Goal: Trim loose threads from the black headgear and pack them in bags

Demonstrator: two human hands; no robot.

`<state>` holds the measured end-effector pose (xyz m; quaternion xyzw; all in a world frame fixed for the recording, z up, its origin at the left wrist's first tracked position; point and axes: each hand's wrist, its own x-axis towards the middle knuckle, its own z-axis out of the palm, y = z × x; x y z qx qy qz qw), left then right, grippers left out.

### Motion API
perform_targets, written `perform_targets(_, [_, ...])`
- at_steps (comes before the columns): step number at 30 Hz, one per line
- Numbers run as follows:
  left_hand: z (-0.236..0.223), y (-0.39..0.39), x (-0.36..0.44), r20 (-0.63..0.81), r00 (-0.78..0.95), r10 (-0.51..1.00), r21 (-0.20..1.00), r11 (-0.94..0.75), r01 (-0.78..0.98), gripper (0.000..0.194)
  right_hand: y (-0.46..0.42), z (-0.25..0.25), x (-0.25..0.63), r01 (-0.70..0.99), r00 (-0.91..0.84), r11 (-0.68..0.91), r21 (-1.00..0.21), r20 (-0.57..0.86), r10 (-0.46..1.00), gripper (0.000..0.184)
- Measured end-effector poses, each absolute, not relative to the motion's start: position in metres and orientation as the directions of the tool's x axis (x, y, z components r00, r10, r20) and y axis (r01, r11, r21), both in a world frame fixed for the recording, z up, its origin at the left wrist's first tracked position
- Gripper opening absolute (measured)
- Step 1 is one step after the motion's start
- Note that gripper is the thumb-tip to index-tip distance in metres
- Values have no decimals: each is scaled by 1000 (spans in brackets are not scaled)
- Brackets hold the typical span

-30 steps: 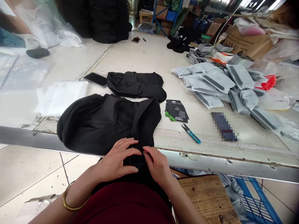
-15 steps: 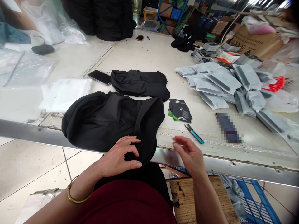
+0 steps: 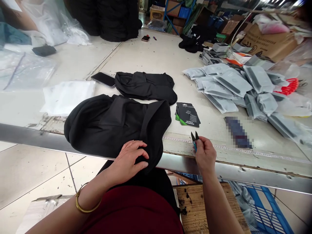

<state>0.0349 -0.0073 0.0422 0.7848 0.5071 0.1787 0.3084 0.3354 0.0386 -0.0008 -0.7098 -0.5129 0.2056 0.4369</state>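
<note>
A black fabric headgear lies spread at the table's front edge, its opening toward the right. My left hand rests on its lower right part, fingers loosely bent and thumb apart, gripping nothing that I can see. To the right, my right hand is closed around blue-handled thread snips. Their two dark blades point away from me, slightly parted, above the table edge. A small fanned stack of black cards lies just beyond the snips. Behind the near headgear lies a second black headgear.
A phone and white sheets lie at the left. Packed grey pouches are heaped at the right, near a pixelated dark item. A measuring tape runs along the front edge. A blue crate stands below.
My right hand has picked up the thread snips from the table and turned them so the blades point away. My left hand has stayed on the headgear with only a slight shift.
</note>
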Motion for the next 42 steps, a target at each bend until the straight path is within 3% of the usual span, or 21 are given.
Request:
perform_targets(1, [42, -7, 35, -43, 421, 906, 671, -286, 684, 7, 30, 5, 324, 356, 385, -144, -923, 5, 923, 29])
perform_targets(3, [44, -5, 35, -60, 415, 908, 687, -264, 677, 8, 13, 17, 299, 40, 228, -249, -968, -234, 945, 32])
perform_targets(5, [47, -4, 35, -80, 402, 912, 710, -230, 665, 10, -5, 25, 277, -54, 49, -315, -948, -317, 947, 35])
perform_targets(7, [50, -3, 33, -105, 385, 917, 744, -184, 642, 12, -19, 31, 259, 8, -39, -300, -954, -300, 953, 34])
perform_targets(10, [53, -1, 30, -142, 378, 915, 794, -122, 595, 14, -33, 34, 243, 209, -97, -127, -970, -149, 984, 32])
perform_targets(13, [52, -1, 26, -142, 379, 915, 818, -107, 565, 14, -37, 33, 235, 399, -174, 73, -914, 3, 985, 32])
perform_targets(16, [49, -1, 25, -129, 375, 918, 833, -104, 543, 15, -36, 31, 230, 494, -211, 135, -859, 32, 977, 30])
perform_targets(30, [50, -1, 24, -128, 381, 916, 847, -99, 523, 15, -28, 24, 220, 510, -205, 170, -843, 73, 976, 23])
perform_targets(34, [48, -2, 24, -124, 380, 917, 844, -104, 527, 15, -21, 24, 234, 534, -99, 136, -834, 97, 990, 26])
perform_targets(39, [49, -2, 24, -139, 380, 915, 834, -98, 542, 14, 19, 17, 295, 757, 199, 25, -653, 267, 943, 37])
perform_targets(42, [50, -3, 25, -150, 365, 919, 831, -83, 550, 14, 48, -1, 342, 897, 208, -16, -442, 389, 897, 43])
